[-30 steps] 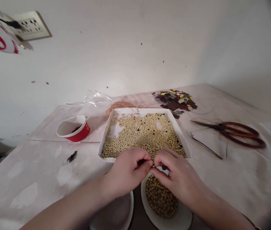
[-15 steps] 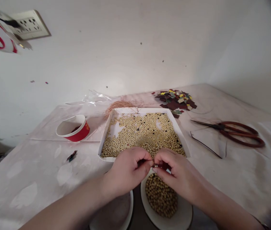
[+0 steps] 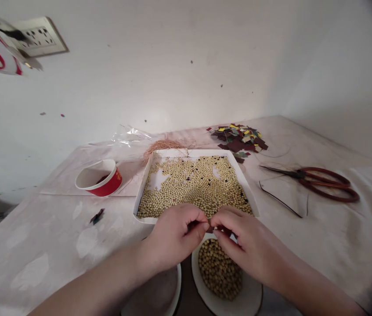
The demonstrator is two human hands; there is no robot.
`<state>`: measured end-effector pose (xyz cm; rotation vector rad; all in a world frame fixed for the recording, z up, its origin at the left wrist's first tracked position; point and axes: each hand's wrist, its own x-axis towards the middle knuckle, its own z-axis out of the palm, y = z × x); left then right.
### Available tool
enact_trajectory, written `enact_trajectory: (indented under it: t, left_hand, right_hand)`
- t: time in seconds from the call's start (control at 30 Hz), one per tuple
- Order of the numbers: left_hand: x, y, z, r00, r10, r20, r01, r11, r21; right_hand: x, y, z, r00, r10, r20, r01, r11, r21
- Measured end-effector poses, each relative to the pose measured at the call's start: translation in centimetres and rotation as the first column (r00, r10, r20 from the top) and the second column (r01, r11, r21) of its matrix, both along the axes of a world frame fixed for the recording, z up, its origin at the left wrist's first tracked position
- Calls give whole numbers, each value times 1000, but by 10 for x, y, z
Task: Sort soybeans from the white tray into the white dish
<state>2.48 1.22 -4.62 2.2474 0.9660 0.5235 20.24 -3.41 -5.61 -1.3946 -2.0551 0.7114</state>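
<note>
My left hand point(image 3: 181, 235) and my right hand point(image 3: 241, 237) meet at the fingertips over the near edge of a white tray point(image 3: 137, 199). Both are pinched closed. Something small and dark shows between the fingertips, too small to name. Many pale round beads point(image 3: 189, 188) are spread in the tray, with a few dark specks among them. Under my right hand is a white bowl point(image 3: 250, 303) holding larger brown beads point(image 3: 220, 272). Another round dish point(image 3: 156, 292) lies partly hidden beneath my left forearm.
A red and white paper cup point(image 3: 108, 184) stands left of the tray, near a small dark scrap point(image 3: 97, 216). Behind lie copper wire point(image 3: 162, 147), clear plastic point(image 3: 131, 136) and coloured pieces point(image 3: 238, 140). Scissors point(image 3: 324, 180) and a bent dark tool point(image 3: 281, 200) lie right.
The view has shifted very slightly. My hands remain fingertip to fingertip, with the right fingers moved a little; a small pale bit between them is now at the right fingertips.
</note>
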Motion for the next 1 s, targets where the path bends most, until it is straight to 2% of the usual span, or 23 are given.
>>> enact_trajectory:
  t: [0.13,0.27,0.37,0.47,0.57,0.67,0.87,1.0]
  left_hand:
    - [1,1,1,1000,24,1,-24,1000,-8]
    - [0,1,1,999,32,6,-32,999,-25]
    - [-1,1,1,1000,24,3,-24,999,-39]
    - [-1,1,1,1000,20,-8,-20,999,-40]
    - [0,1,1,1000,18,-17,-19,999,-26]
    - [1,1,1,1000,18,-21,-18,1000,-14]
    - [0,3,-2,1000,14,-18,-14,1000,-3]
    - [-1,2,-2,1000,23,-19,-23,1000,-5]
  right_hand:
    - [5,-4,6,999,-24,38,25,1000,-5]
    - [14,-4,13,997,10,76,-8,999,-32]
    - [23,5,8,984,-151,98,147,988,50]
    - [33,19,-8,936,-325,137,309,942,129]
    - [38,32,-25,934,-310,176,293,949,116]
    - [39,39,-33,929,-292,226,281,956,81]
    - [34,49,-24,875,-288,389,307,952,14]
    - [30,54,-23,861,-280,424,307,952,5]
